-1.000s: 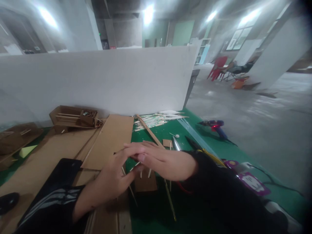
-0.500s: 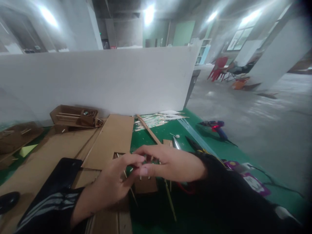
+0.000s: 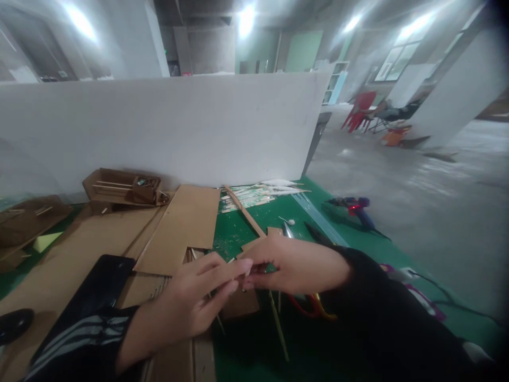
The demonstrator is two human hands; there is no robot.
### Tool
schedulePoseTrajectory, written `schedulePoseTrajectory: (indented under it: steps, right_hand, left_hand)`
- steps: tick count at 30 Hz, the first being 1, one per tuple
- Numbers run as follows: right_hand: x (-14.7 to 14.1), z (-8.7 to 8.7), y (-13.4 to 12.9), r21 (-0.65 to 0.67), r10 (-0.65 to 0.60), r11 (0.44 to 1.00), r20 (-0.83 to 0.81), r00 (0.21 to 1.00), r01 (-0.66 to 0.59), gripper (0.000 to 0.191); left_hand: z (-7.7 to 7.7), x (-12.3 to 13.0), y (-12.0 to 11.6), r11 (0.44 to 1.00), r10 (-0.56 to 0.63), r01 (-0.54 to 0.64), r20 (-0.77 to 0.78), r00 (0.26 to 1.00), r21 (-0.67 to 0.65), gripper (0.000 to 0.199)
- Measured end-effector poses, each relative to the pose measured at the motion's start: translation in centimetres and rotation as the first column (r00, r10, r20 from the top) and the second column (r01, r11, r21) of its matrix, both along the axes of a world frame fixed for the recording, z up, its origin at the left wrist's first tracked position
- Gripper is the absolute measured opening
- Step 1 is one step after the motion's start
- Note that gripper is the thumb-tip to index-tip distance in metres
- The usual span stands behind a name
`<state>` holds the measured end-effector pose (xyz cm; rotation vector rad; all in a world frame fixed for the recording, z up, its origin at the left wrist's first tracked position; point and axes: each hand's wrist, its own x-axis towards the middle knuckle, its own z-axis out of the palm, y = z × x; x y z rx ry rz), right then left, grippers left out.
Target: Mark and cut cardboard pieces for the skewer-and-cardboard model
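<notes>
My left hand (image 3: 199, 291) and my right hand (image 3: 292, 264) meet above the green work surface, fingertips pinched close together. Something small and pale is between them, mostly covered by the fingers, so its kind cannot be made out. Below the fingers lies a small brown cardboard piece (image 3: 240, 304). Thin wooden sticks (image 3: 279, 328) lie beside it, partly hidden by my hands. Red and yellow scissor handles (image 3: 308, 306) show under my right wrist.
Cardboard sheets (image 3: 186, 212) and a black phone-like slab (image 3: 89, 297) lie at left. Behind them stands an open cardboard box (image 3: 115, 185). A glue gun (image 3: 353, 209) with a red light rests at right. Bundled sticks (image 3: 248, 197) lie before a white panel (image 3: 178, 127).
My right hand has shifted slightly right, its fingers now bent more downward. My left fingertips have moved right with it, and more of the scissor handles shows.
</notes>
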<state>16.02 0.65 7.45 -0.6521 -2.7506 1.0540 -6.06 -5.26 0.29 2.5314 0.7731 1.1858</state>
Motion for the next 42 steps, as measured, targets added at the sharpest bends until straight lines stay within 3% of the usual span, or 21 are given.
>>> schedulePoseTrajectory:
  steps: [7,12,16,23,24,26,28,31,34,37,42]
  right_hand:
    - [-0.2,-0.2,-0.2,0.083,0.016,0.996,0.008,1.0,-0.016,0.019]
    - [0.0,-0.3,-0.1,0.084,0.014,0.996,0.02,1.0,-0.016,0.019]
    - [0.0,-0.3,-0.1,0.099,0.005,0.995,0.038,0.999,-0.009,0.018]
    - [0.0,-0.3,-0.1,0.034,-0.007,0.999,0.107,0.994,0.003,0.018]
    - [0.3,-0.8,-0.1,0.03,-0.01,1.0,0.099,0.995,0.007,0.031]
    - [0.8,-2.5,-0.3,0.022,-0.034,0.999,0.036,0.999,0.033,0.078]
    - [1.3,-4.7,-0.8,0.032,-0.103,0.994,0.039,0.994,0.102,0.103]
    - [1.5,-7.7,-1.4,0.042,-0.156,0.987,0.097,0.983,0.153,0.102]
    - [1.2,-9.0,-1.8,0.007,-0.187,0.982,0.075,0.979,0.187,0.089]
    - [1.0,-9.0,-1.8,-0.02,-0.237,0.971,0.05,0.97,0.238,0.076]
    - [1.2,-7.9,-2.0,-0.048,-0.289,0.956,0.004,0.957,0.289,0.077]
  left_hand:
    - [0.4,0.1,-0.1,1.0,0.0,0.0,-0.029,1.0,-0.006,0.058]
    - [0.6,0.2,-0.1,0.998,0.04,-0.035,-0.102,0.994,0.056,0.054]
    - [0.7,0.3,-0.1,0.999,0.015,-0.013,-0.087,0.996,0.03,0.054]
    - [0.6,0.1,0.1,0.999,0.002,0.001,-0.053,0.999,0.047,0.05]
    - [0.7,0.1,0.1,0.999,0.0,0.003,-0.058,0.998,0.053,0.05]
    - [0.9,0.0,0.2,0.997,-0.011,0.016,-0.064,0.998,0.07,0.051]
    - [1.1,0.0,0.3,0.997,-0.03,0.035,-0.07,0.997,0.071,0.053]
    - [1.5,0.1,0.4,0.997,-0.04,0.044,-0.063,0.997,0.068,0.054]
    - [1.7,0.2,0.5,0.991,-0.009,0.016,-0.048,0.999,0.13,0.044]
    - [1.5,0.2,0.6,0.985,0.03,-0.02,-0.055,0.998,0.171,0.04]
    - [1.0,-0.1,0.7,0.984,0.058,-0.046,-0.069,0.996,0.173,0.046]
